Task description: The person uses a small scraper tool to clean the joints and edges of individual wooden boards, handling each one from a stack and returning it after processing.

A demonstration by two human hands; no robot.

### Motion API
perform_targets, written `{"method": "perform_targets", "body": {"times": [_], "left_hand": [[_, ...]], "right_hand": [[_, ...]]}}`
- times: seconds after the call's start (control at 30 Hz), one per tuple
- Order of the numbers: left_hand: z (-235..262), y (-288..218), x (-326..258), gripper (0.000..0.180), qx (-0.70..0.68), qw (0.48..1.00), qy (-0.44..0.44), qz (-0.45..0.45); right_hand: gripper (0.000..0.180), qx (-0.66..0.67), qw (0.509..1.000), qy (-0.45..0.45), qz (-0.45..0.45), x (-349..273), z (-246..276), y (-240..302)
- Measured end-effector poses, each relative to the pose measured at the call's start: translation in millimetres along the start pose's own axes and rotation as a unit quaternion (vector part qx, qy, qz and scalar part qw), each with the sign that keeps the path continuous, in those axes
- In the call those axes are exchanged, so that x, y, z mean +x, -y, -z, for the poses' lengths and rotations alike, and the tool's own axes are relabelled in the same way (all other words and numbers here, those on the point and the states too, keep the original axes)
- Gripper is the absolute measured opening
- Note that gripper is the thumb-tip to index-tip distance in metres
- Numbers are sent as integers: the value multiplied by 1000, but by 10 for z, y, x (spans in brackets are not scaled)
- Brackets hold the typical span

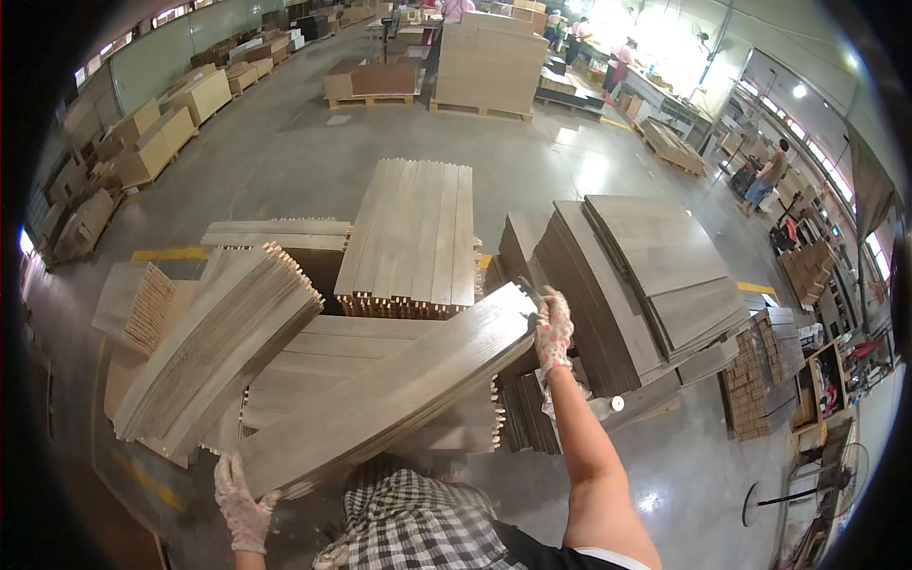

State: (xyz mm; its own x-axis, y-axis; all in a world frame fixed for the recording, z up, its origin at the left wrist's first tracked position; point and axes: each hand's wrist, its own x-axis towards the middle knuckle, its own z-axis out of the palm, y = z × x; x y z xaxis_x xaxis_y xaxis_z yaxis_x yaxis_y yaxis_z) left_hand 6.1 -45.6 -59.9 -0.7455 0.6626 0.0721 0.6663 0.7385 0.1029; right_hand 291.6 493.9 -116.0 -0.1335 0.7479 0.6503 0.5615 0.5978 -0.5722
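A long grey wood-grain board slants across in front of me, its right end farther away. More board edges show beneath it, so it looks like the top of a small stack. My left hand, in a patterned glove, is closed at the near left end. My right hand, gloved alike, grips the far right end, beside a small dark piece I cannot make out. Under the boards lies a wide layer of similar boards. Left of it leans a bundle of boards with pale pegs along its end.
A tall stack of narrow boards stands straight ahead. Wider grey panels are piled to the right. A standing fan is at the lower right. Farther back are pallets with large cartons and a person on the right.
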Motion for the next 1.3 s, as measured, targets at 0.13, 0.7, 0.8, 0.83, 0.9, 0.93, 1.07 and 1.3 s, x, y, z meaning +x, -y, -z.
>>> {"method": "perform_targets", "body": {"times": [0.13, 0.7, 0.8, 0.83, 0.9, 0.93, 1.07, 1.3], "left_hand": [[-149, -20, 124, 79, 20, 990, -19, -141], [-342, -88, 209, 62, -92, 976, -65, -188], [-275, -136, 256, 61, -119, 977, -45, -173], [-265, -75, 209, 61, -114, 979, -42, -165], [-288, -145, 303, 63, -115, 975, -30, -187], [-292, -176, 315, 63, -118, 974, -32, -191], [-302, -189, 299, 61, -143, 973, -35, -177], [-496, -21, 233, 64, -135, 975, -39, -174]], "right_hand": [[24, 19, 989, 61, -133, -33, 346, 259], [47, -70, 988, 131, -43, 113, 514, 73], [61, 64, 974, 216, 18, -279, 332, 129], [63, -6, 946, 322, -23, -400, 330, 351], [55, 63, 985, 159, -27, -392, 262, -422], [51, -43, 991, 116, -53, -258, 345, -613], [36, 28, 992, 88, -81, 165, 581, -152], [83, 34, 965, 220, 142, -1455, 119, 1142]]}}
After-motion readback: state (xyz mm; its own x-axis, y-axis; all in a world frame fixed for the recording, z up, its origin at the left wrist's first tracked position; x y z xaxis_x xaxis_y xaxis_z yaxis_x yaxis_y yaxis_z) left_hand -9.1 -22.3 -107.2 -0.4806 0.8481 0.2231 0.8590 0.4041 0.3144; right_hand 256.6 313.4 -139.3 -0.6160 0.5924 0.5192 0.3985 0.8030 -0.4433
